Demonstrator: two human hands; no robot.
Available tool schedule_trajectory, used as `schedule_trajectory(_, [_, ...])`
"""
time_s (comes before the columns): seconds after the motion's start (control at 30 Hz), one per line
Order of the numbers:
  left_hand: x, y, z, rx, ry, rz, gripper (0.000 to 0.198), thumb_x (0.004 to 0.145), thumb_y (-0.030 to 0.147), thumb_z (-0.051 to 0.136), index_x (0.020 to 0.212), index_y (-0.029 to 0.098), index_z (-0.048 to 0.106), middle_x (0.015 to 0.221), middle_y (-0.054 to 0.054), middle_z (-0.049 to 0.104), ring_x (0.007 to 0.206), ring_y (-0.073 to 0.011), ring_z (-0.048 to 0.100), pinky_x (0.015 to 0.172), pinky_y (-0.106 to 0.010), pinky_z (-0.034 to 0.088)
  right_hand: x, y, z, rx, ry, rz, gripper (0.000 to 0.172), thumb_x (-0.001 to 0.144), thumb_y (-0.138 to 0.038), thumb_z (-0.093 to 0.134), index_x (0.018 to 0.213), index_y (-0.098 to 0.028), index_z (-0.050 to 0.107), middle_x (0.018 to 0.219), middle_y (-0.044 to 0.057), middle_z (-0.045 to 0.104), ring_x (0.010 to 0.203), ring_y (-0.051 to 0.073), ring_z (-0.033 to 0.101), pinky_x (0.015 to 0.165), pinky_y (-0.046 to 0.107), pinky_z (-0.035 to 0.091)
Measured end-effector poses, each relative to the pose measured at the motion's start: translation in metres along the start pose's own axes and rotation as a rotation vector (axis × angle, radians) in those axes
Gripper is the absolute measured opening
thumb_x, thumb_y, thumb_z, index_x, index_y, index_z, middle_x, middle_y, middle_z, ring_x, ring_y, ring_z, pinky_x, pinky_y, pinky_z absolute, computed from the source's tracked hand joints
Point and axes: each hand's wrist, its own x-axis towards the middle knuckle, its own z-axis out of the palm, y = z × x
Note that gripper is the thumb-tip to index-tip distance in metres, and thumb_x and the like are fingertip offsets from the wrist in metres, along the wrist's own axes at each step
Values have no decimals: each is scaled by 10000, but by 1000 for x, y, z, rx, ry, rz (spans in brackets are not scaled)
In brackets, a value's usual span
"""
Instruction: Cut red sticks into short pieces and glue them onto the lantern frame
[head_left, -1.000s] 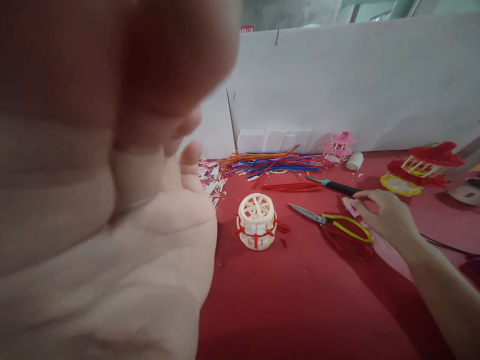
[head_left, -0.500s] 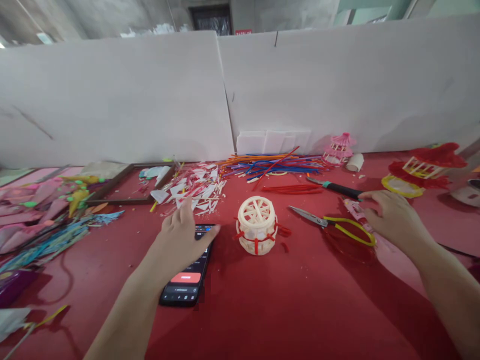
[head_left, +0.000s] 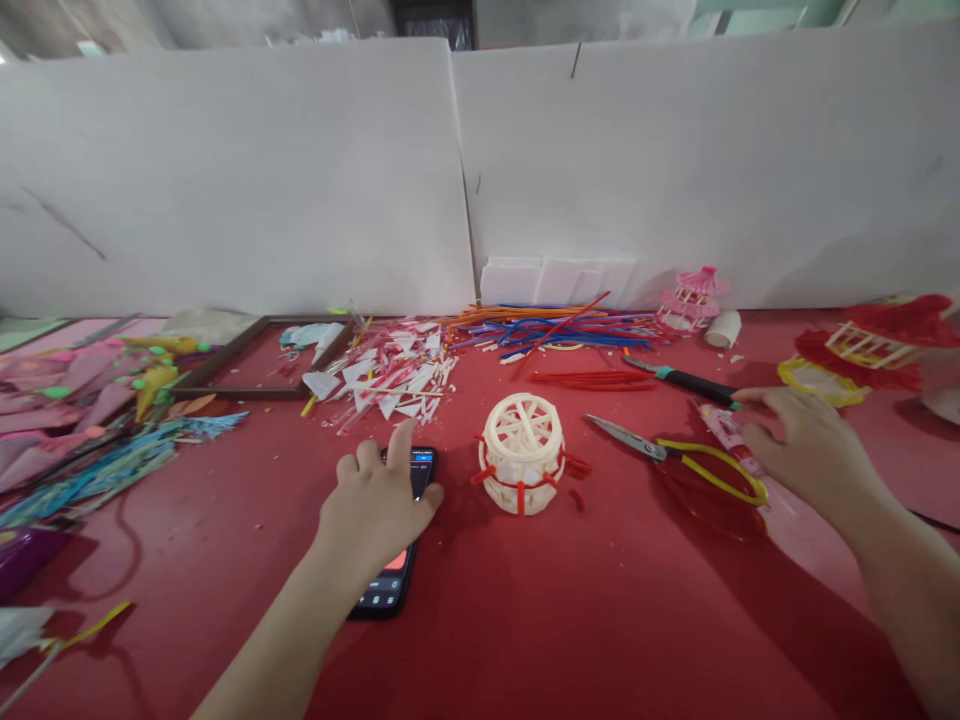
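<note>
My left hand (head_left: 373, 505) hovers over or rests on a black smartphone (head_left: 384, 598) with a lit screen, fingers apart and nothing in them. To its right stands a small round cream-coloured lattice basket (head_left: 523, 455), with short red strips around its side. My right hand (head_left: 806, 445) lies at the right, fingers loosely stretched out, at the handle end of a black-handled knife-like tool (head_left: 697, 386). Whether its fingertips touch the handle I cannot tell. Beside that hand are a pink-and-white tube (head_left: 724, 430) and scissors (head_left: 694, 462) with yellow handles.
Coloured sticks (head_left: 555, 328) and a heap of white and red scraps (head_left: 401, 375) lie toward the back. A pink pagoda model (head_left: 694, 295) and a red one (head_left: 877, 345) stand at the right. Pink pieces (head_left: 67, 390) and a dark frame (head_left: 240, 392) occupy the left. White boards (head_left: 247, 180) close off the back.
The view has shifted slightly. My left hand has moved down and right over the phone, covering more of its screen, its fingers more bent. My right hand stays by the tool's handle.
</note>
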Motion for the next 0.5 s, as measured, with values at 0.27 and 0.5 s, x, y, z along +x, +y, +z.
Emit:
schedule_trajectory(0.27, [-9,4,0,-19,1,53,820,811,414,470,1504,57,217,1280,-256,490,1152,-431,503,828,-472,469,0,-2,-3,37,-57,39,306,796,-362,425,967,-191,611,973,146,706,935,324,660,850,471,504])
schedule_trajectory(0.5, [-12,3,6,35,153,249,602,823,275,531,1389,117,402,1473,-265,372,1296,-458,433,896,-560,471,2,-2,-6,51,-109,92,331,785,-331,442,1019,-168,610,1019,159,699,1002,316,649,912,463,495])
